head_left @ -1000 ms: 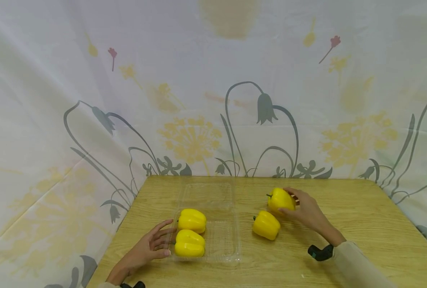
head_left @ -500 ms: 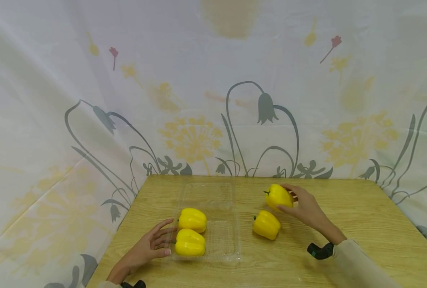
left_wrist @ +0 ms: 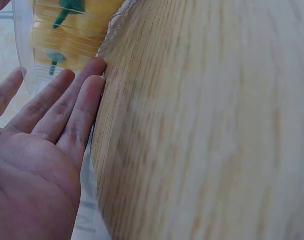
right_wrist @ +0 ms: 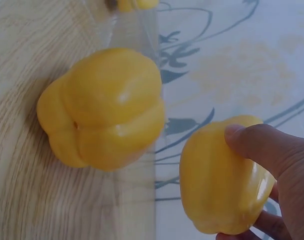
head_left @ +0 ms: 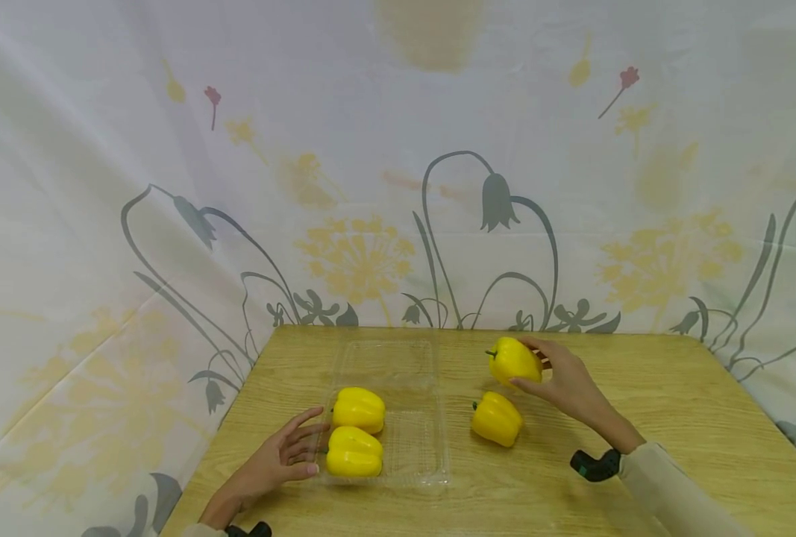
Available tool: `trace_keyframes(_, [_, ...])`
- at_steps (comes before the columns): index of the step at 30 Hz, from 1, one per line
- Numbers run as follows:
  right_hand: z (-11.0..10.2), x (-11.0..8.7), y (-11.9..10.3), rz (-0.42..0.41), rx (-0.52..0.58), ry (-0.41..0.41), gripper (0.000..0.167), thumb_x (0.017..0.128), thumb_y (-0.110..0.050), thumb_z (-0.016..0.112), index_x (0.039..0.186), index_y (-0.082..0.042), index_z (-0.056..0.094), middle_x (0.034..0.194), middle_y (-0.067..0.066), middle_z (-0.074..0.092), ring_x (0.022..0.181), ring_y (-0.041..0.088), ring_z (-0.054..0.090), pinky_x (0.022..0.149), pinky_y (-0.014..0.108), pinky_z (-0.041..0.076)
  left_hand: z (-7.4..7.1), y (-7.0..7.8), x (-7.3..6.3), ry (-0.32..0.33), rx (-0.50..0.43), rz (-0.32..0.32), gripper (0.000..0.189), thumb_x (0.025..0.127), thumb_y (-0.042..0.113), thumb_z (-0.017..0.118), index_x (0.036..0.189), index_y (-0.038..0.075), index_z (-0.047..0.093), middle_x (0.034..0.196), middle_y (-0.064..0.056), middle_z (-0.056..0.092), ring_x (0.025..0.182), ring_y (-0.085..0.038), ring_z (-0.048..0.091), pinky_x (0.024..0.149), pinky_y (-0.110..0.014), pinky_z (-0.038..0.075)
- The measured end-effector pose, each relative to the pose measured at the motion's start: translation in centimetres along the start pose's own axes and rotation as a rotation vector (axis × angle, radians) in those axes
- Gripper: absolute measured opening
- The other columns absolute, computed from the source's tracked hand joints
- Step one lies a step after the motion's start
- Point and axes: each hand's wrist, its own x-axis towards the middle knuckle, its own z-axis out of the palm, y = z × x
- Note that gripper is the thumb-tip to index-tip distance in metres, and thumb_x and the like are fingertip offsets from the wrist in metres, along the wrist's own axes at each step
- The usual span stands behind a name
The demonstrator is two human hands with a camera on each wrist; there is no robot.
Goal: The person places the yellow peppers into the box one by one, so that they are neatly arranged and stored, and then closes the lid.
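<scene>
My right hand (head_left: 567, 379) grips a yellow bell pepper (head_left: 513, 361) between thumb and fingers, its green stem facing left. In the right wrist view the held pepper (right_wrist: 221, 175) appears off the table. Another yellow bell pepper (head_left: 497, 419) lies on the table just nearer to me. A clear plastic clamshell box (head_left: 414, 451) lies with its lid folded back; two yellow peppers, a far one (head_left: 359, 409) and a near one (head_left: 353, 452), fill its left side. Beside the box's left wall is my left hand (head_left: 278, 461), fingers extended; in the left wrist view the fingertips (left_wrist: 94, 65) meet or nearly meet the plastic.
The wooden table (head_left: 673, 418) spreads beneath everything, its far edge against a floral-print sheet (head_left: 384, 246). The box's clear lid (head_left: 387, 362) lies flat toward the back. A black wrist device (head_left: 595, 465) sits at the right wrist.
My right hand has raised the pepper and moved it slightly left, away from the pepper on the table. My left hand and the box stay where they were.
</scene>
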Motion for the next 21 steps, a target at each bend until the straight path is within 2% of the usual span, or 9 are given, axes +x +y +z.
trace_keyframes(2, [0.0,0.1,-0.1,-0.01,0.0,0.003,0.07,0.087,-0.028,0.086,0.144,-0.001,0.055,0.134,0.021,0.061,0.106,0.034,0.063,0.087,0.054,0.058,0.0,0.0,0.0,0.001,0.001,-0.002,0.08,0.103,0.004,0.063,0.166,0.013,0.015,0.16,-0.034,0.027,0.136,-0.037,0.051,0.103,-0.031,0.051])
trace_keyframes(7, [0.0,0.3,-0.6,-0.046,0.0,0.018,0.069,0.086,-0.025,0.087,0.143,0.0,0.056,0.133,0.02,0.062,0.105,0.033,0.063,0.085,0.053,0.058,0.1,0.1,0.0,0.004,-0.002,-0.009,0.08,0.102,0.004,0.063,0.166,0.014,0.015,0.161,-0.033,0.028,0.138,-0.045,0.046,0.104,-0.031,0.05])
trace_keyframes(21, [0.3,0.6,-2.0,-0.102,0.019,0.017,0.068,0.085,-0.026,0.088,0.142,-0.003,0.058,0.13,0.016,0.064,0.103,0.027,0.062,0.083,0.049,0.059,0.1,0.0,0.0,-0.003,0.001,0.009,0.08,0.102,0.004,0.063,0.166,0.013,0.015,0.16,-0.034,0.028,0.139,-0.046,0.044,0.104,-0.03,0.049])
